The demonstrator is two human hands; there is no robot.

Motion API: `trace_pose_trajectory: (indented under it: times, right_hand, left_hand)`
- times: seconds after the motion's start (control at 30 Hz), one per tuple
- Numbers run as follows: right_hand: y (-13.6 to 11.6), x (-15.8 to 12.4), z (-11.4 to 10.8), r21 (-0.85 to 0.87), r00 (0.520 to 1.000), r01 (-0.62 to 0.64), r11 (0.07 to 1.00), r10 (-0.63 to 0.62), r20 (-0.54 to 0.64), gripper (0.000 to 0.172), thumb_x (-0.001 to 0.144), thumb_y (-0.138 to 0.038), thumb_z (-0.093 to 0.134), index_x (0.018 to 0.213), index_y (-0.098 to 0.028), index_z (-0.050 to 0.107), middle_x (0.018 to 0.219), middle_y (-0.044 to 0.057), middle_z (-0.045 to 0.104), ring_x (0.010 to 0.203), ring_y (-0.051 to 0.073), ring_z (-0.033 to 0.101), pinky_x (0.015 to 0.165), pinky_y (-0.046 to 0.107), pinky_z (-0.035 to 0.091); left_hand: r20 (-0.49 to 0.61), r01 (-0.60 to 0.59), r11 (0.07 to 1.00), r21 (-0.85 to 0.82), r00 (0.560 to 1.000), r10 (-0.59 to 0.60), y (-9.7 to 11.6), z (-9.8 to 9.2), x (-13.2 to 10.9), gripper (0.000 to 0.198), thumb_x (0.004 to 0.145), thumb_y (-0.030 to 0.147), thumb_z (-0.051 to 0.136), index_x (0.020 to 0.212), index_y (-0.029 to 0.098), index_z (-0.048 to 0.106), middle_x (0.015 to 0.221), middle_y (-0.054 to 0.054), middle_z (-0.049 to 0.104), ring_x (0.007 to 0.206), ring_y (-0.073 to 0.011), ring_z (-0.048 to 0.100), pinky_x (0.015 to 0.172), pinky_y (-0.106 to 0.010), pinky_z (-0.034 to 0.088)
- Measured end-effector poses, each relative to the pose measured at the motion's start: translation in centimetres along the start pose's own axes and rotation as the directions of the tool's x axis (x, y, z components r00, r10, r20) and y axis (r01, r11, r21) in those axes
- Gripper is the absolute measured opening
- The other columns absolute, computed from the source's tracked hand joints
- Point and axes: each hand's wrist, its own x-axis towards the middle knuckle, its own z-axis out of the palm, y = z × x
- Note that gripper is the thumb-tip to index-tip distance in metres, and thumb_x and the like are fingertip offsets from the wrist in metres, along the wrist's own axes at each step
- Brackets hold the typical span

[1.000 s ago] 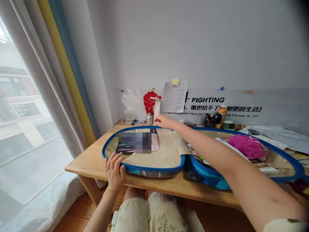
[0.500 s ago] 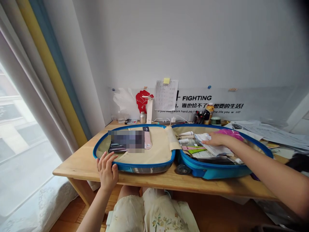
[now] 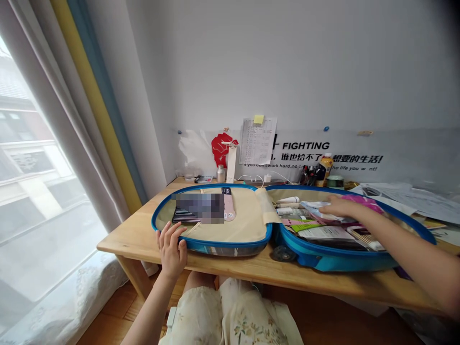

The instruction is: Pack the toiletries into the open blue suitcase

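A blue suitcase with a beige lining lies opened flat on the wooden desk. My left hand rests over the front rim of its left half, fingers stretched and slightly apart. In that half lie a flat pink package and dark flat items, partly blurred out. Over the right half, my right hand pinches a crumpled white packet; its fingertips are partly hidden. Around it are white tubes, a green package, a pink bundle and a pack of cotton swabs.
Along the back of the wooden desk stand a small metal bottle, a drink bottle, pens and a green jar. Papers pile up at the right. A curtain hangs at the left.
My right hand has shifted back with the white packet, uncovering more of the cards and cotton swabs in front. The view has turned slightly left. My left hand stays on the rim.
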Motion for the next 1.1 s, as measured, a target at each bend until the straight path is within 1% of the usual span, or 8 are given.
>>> trace_pose_trajectory:
  times: [0.13,0.27,0.3,0.43,0.53,0.67,0.9,1.1]
  right_hand:
    - [-2.3,-0.8,-3.7,0.024,0.998,0.049,0.998,-0.050,0.025,0.080,0.077,-0.046,0.058,0.144,-0.006,0.039,0.128,0.029,0.057,0.105,0.039,0.063,0.078,0.041,0.049]
    - [-8.0,-2.4,-5.7,0.104,0.952,0.304,0.947,-0.299,-0.059,0.076,0.082,-0.052,0.052,0.149,-0.024,0.031,0.150,0.011,0.044,0.123,0.031,0.054,0.092,0.036,0.047]
    - [-10.1,-3.0,-5.6,0.126,0.919,0.394,0.911,-0.388,-0.069,0.073,0.082,-0.052,0.052,0.148,-0.027,0.032,0.150,0.007,0.044,0.124,0.028,0.054,0.094,0.034,0.046]
    - [-19.4,-6.3,-3.0,0.178,0.659,0.746,0.642,-0.750,-0.058,0.070,0.078,-0.048,0.058,0.141,-0.020,0.045,0.141,0.014,0.053,0.123,0.030,0.055,0.099,0.039,0.045]
    - [-25.5,-8.7,-0.3,0.175,0.552,0.823,0.540,-0.834,-0.022,0.069,0.074,-0.046,0.064,0.137,-0.023,0.050,0.136,0.011,0.057,0.122,0.027,0.056,0.100,0.034,0.045]
    - [-30.9,-11.1,2.4,0.159,0.448,0.883,0.441,-0.894,-0.013,0.069,0.075,-0.048,0.065,0.137,-0.022,0.051,0.135,0.009,0.059,0.122,0.027,0.056,0.101,0.031,0.044]
    - [-34.7,-12.8,5.4,0.143,0.334,0.932,0.334,-0.942,0.025,0.070,0.077,-0.058,0.063,0.139,-0.028,0.050,0.136,0.005,0.059,0.122,0.030,0.055,0.101,0.037,0.045]
    - [-34.3,-12.4,4.9,0.209,0.354,0.903,0.375,-0.926,0.132,0.068,0.084,-0.071,0.045,0.143,-0.036,0.045,0.146,-0.002,0.051,0.132,0.027,0.049,0.106,0.038,0.042]
  left_hand:
    - [0.021,0.034,0.999,-0.002,0.999,-0.034,-0.2,0.1,-0.2,0.042,0.099,0.038,0.030,0.115,0.020,0.063,0.123,-0.012,0.063,0.136,-0.0258,0.039,0.118,-0.047,0.015]
    - [0.033,0.044,0.999,0.000,0.998,-0.044,-0.3,0.3,-0.4,0.044,0.099,0.037,0.030,0.126,0.021,0.060,0.131,-0.012,0.059,0.140,-0.0266,0.035,0.119,-0.048,0.014]
    - [0.030,0.041,0.999,0.002,0.999,-0.041,-0.3,0.3,-0.5,0.043,0.099,0.036,0.031,0.129,0.021,0.058,0.134,-0.012,0.057,0.141,-0.0270,0.034,0.119,-0.049,0.014]
    - [0.020,0.025,1.000,0.010,0.999,-0.025,0.0,0.4,-1.2,0.045,0.098,0.030,0.033,0.141,0.020,0.045,0.150,-0.015,0.041,0.147,-0.0293,0.023,0.118,-0.053,0.018]
    - [0.000,0.013,1.000,0.002,1.000,-0.013,0.4,0.5,-1.7,0.049,0.097,0.030,0.038,0.145,0.020,0.037,0.154,-0.016,0.033,0.149,-0.0307,0.017,0.118,-0.056,0.019]
    - [-0.006,-0.007,1.000,-0.019,1.000,0.007,0.7,0.5,-2.0,0.049,0.097,0.028,0.040,0.145,0.020,0.036,0.154,-0.016,0.033,0.149,-0.0306,0.017,0.118,-0.056,0.019]
    - [-0.011,-0.014,1.000,-0.019,1.000,0.014,0.7,0.5,-1.9,0.050,0.096,0.023,0.041,0.145,0.020,0.035,0.154,-0.015,0.032,0.149,-0.0287,0.016,0.119,-0.054,0.018]
    - [-0.005,-0.027,1.000,-0.002,1.000,0.027,0.5,0.5,-1.9,0.050,0.096,0.026,0.040,0.145,0.020,0.034,0.154,-0.016,0.033,0.149,-0.0304,0.016,0.119,-0.056,0.018]
